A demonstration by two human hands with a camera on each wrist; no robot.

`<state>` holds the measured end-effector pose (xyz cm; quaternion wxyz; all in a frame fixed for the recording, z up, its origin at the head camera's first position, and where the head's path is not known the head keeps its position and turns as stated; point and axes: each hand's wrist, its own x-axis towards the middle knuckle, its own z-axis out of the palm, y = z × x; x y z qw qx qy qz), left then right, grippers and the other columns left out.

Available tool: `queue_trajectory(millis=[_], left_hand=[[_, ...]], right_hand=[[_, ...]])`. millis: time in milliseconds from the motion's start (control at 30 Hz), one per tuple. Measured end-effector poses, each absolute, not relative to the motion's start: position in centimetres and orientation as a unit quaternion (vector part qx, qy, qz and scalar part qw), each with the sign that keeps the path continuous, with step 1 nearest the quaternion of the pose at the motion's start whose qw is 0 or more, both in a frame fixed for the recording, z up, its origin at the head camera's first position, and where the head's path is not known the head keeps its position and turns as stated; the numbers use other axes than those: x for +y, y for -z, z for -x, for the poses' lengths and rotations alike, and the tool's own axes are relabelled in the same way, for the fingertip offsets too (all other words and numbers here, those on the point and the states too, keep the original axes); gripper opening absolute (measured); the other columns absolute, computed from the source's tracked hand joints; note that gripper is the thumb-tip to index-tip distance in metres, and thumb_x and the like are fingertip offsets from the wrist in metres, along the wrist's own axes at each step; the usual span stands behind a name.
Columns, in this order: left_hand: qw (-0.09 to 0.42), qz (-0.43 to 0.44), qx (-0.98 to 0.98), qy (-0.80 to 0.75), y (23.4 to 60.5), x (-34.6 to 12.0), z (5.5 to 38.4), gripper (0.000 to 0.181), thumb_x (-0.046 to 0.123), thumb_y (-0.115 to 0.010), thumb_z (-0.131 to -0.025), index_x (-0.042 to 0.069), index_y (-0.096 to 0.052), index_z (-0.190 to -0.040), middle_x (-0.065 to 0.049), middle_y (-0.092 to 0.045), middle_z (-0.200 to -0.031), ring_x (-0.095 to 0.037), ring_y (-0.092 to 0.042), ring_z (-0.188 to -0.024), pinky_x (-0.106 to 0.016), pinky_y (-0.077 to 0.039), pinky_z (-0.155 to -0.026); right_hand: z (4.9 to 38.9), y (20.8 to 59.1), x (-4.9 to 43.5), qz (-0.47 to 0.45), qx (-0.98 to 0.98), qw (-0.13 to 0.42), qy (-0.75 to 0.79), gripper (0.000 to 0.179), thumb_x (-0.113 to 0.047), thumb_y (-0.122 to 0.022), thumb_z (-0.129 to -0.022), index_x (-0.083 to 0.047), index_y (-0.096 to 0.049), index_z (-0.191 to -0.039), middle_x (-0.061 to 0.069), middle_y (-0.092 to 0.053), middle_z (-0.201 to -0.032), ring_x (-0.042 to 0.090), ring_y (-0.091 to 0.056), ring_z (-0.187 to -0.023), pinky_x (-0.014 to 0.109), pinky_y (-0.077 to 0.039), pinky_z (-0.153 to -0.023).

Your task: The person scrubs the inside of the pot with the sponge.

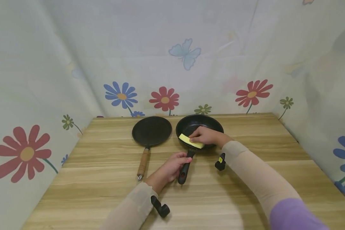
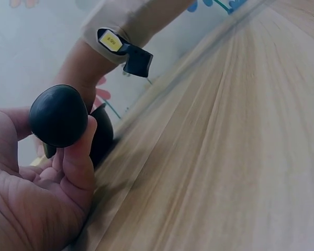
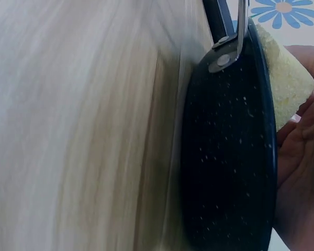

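A black frying pan (image 1: 187,126) sits at the back of the wooden table, its handle (image 1: 185,172) pointing toward me. My left hand (image 1: 173,166) grips that handle near the pan, thumb on top; the left wrist view shows the rounded handle end (image 2: 58,116) held between thumb and fingers. With my right hand (image 1: 206,134) I hold a yellow sponge (image 1: 187,139) at the near inner side of the pan, just above where the handle joins. From the right wrist, the speckled outer wall (image 3: 227,151) of the pan hides the sponge's lower part.
Left of the frying pan lies a flat round black pan (image 1: 151,130) with a wooden handle (image 1: 144,162). The wooden tabletop (image 1: 97,179) meets a flowered cloth backdrop (image 1: 212,80) behind and at both sides. Each wrist wears a black camera mount (image 1: 220,162).
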<state>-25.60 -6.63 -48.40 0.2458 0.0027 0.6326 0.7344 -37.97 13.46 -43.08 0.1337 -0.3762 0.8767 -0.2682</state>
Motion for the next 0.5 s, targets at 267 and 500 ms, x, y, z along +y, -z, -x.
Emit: queue_trajectory(millis=[267, 500], left_hand=[[0.239, 0.0, 0.636, -0.734, 48.09, -6.57, 25.43, 0.02, 0.016, -0.066, -0.094, 0.005, -0.06, -0.109, -0.002, -0.056, -0.096, -0.015, -0.053, -0.078, -0.026, -0.044, -0.061], [0.238, 0.004, 0.641, -0.73, 48.14, -6.62, 25.55, 0.02, 0.016, -0.066, -0.094, 0.005, -0.06, -0.108, -0.002, -0.056, -0.094, -0.015, -0.053, -0.076, -0.026, -0.044, -0.06]], right_hand=[[37.66, 42.52, 14.09, 0.378, 0.876, 0.15, 0.26, 0.032, -0.022, -0.063, -0.099, -0.001, -0.072, -0.121, 0.009, -0.072, -0.118, 0.015, -0.064, -0.106, 0.039, -0.052, -0.096], [37.7, 42.87, 14.41, 0.37, 0.876, 0.156, 0.266, 0.032, -0.022, -0.062, -0.1, -0.002, -0.072, -0.123, 0.009, -0.071, -0.121, 0.019, -0.064, -0.113, 0.043, -0.05, -0.1]])
